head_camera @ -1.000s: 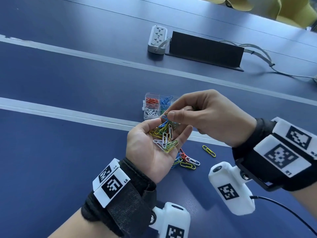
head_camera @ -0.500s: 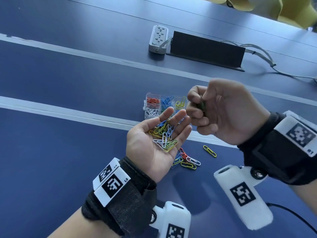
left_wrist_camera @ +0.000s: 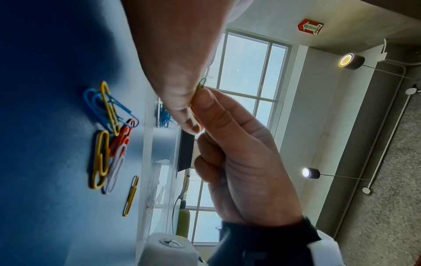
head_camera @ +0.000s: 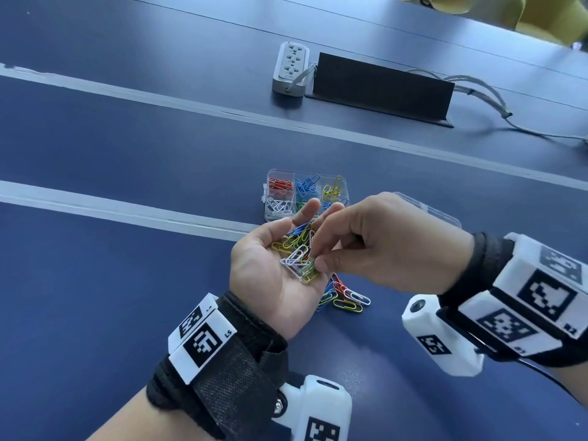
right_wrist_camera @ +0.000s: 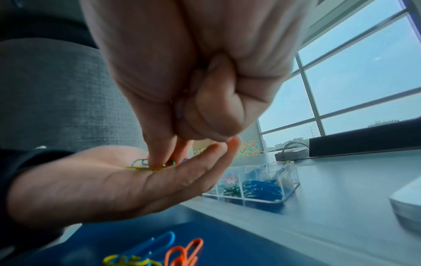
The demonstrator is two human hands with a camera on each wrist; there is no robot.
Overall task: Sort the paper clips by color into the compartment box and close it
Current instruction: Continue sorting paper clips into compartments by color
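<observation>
Above the blue bench (head_camera: 95,313), right hand (head_camera: 391,246) fingers (head_camera: 321,264) pinch a green wire clip (head_camera: 309,268) on the flat, upturned left hand (head_camera: 270,275); clear plastic compartment box (head_camera: 269,214) just beyond.

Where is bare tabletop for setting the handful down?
Bare blue tabletop lies left of the left hand, below the pale strip. Crowded: the loose clips under the hands, and the compartment box just beyond them.

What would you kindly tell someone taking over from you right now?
Left hand: open, palm up, cupping mixed paper clips.
Right hand: fingertips pinching a green clip on that palm.
Compartment box: open on the table, partly filled by color; its lid lies behind the right hand.
Left: sort the palm's clips and the loose pile on the table, then close the box.
</observation>
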